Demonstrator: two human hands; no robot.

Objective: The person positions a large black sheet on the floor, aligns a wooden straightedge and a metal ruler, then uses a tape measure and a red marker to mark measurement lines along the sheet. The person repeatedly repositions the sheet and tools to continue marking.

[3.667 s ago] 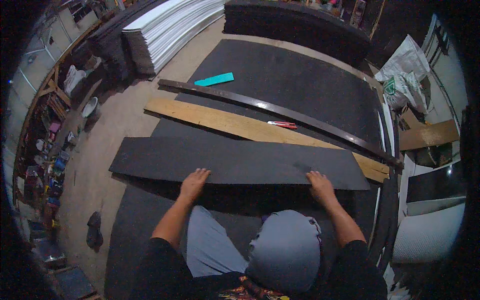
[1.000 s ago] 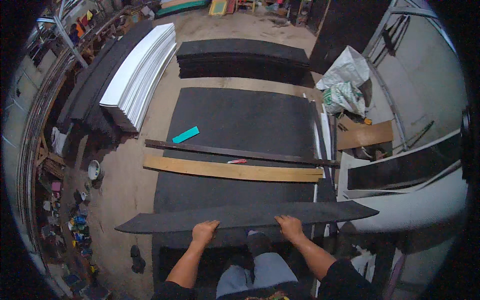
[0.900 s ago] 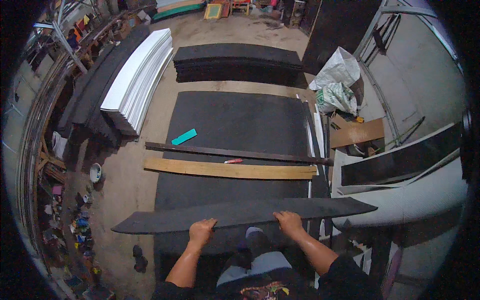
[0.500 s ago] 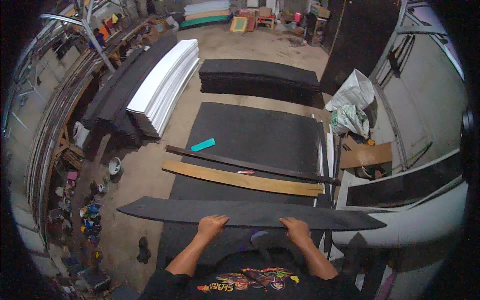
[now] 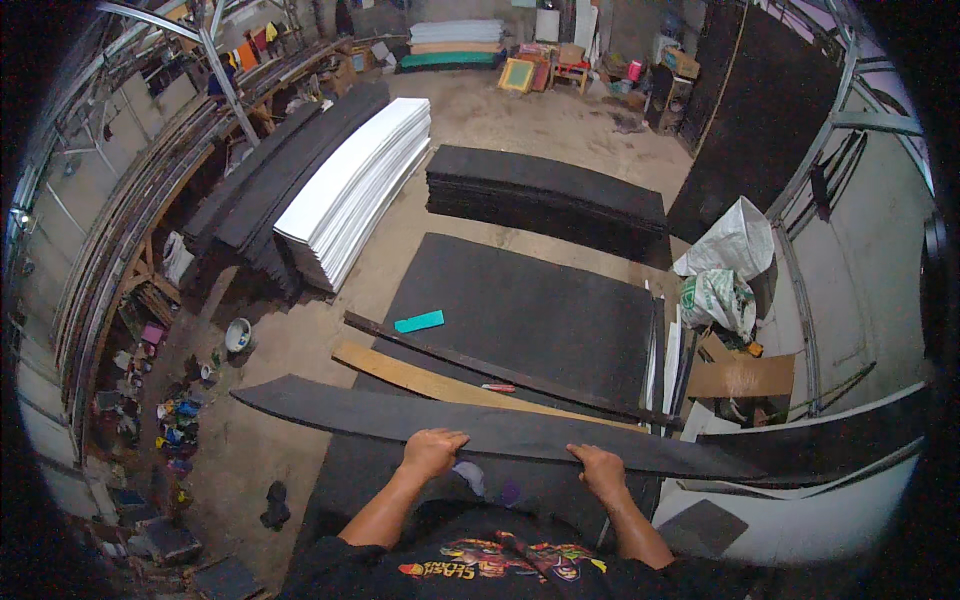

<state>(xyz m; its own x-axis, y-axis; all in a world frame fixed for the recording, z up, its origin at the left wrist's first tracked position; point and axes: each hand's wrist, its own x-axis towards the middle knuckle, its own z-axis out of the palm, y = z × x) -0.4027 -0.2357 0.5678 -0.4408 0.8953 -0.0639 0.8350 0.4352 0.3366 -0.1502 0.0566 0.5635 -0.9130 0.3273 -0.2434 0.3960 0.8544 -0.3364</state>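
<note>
A long dark grey foam-like strip with pointed ends spans in front of me, its right end lower than its left. My left hand is closed on its near edge, left of the middle. Farther right along that edge, my right hand grips it too. Beneath lies a large black sheet. Across the sheet run a dark narrow bar and a yellowish wooden plank, partly hidden by the strip. A small red-and-white tool lies between them; a teal block sits beyond the bar.
Beyond the sheet stands a stack of black strips. To the left are a white stack and another black stack. White sacks and a cardboard piece lie at right. A bucket stands on the floor at left.
The strip has tilted, its right end dropping, and it now covers part of the wooden plank. Both hands keep their grip. The whole view has shifted slightly, with the background lower and further right.
</note>
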